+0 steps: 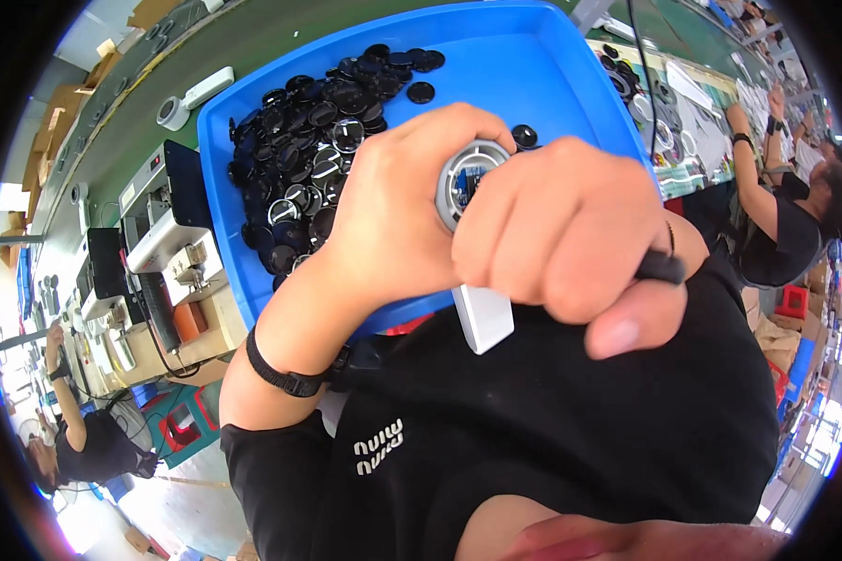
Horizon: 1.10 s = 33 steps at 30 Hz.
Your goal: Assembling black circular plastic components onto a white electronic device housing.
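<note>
My left hand (393, 201), wearing a black wrist strap, is wrapped round a white and grey handheld part. That part has a round hollow grey head (457, 182) and a flat white handle (484, 320) hanging below my fingers. In front of its head, my right hand (561, 234) is closed in a fist on a black rod-like handle (660, 268), whose end sticks out by the thumb. The rest of that tool is hidden in the fist. Behind both hands stands a blue tray (533, 47) with a heap of glossy black round discs (323, 112).
A lone black disc (525, 136) lies in the tray near my right hand. Another white handled part (196, 93) rests on the green bench beyond. Bench machines (164, 210) stand at left. Co-workers sit at left (103, 444) and at right (781, 234), by a bench of white parts.
</note>
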{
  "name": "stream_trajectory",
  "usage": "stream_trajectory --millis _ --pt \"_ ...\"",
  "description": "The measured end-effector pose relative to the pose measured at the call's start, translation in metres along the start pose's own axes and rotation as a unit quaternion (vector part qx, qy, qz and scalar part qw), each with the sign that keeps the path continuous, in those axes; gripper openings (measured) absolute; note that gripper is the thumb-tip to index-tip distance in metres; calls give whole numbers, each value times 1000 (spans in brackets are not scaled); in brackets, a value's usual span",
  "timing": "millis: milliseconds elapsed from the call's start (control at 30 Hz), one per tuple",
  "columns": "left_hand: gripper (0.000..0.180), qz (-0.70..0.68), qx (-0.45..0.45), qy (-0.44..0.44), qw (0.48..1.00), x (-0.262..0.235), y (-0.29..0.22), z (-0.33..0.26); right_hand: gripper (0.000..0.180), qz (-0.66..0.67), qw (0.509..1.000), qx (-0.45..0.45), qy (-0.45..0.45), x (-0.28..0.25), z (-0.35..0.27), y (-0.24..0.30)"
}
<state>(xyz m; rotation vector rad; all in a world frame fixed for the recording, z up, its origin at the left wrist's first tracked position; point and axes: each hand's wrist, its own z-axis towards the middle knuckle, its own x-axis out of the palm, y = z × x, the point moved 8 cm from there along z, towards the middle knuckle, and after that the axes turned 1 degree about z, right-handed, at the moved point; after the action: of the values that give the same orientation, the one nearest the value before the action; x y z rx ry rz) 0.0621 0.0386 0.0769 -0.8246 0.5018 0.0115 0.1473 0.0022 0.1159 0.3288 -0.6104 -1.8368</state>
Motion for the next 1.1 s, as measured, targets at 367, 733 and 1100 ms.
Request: stream_trajectory --millis 367,733,1100 --pt "40 -231 -137 140 953 66 -38 -105 35 -31 990 128 42 113 -56 7" --pt "59 -374 -146 155 902 100 -59 -228 35 109 978 177 19 192 -98 -29" --pt "56 -448 -163 142 868 120 -105 -243 32 240 920 309 -34 217 -129 -13"
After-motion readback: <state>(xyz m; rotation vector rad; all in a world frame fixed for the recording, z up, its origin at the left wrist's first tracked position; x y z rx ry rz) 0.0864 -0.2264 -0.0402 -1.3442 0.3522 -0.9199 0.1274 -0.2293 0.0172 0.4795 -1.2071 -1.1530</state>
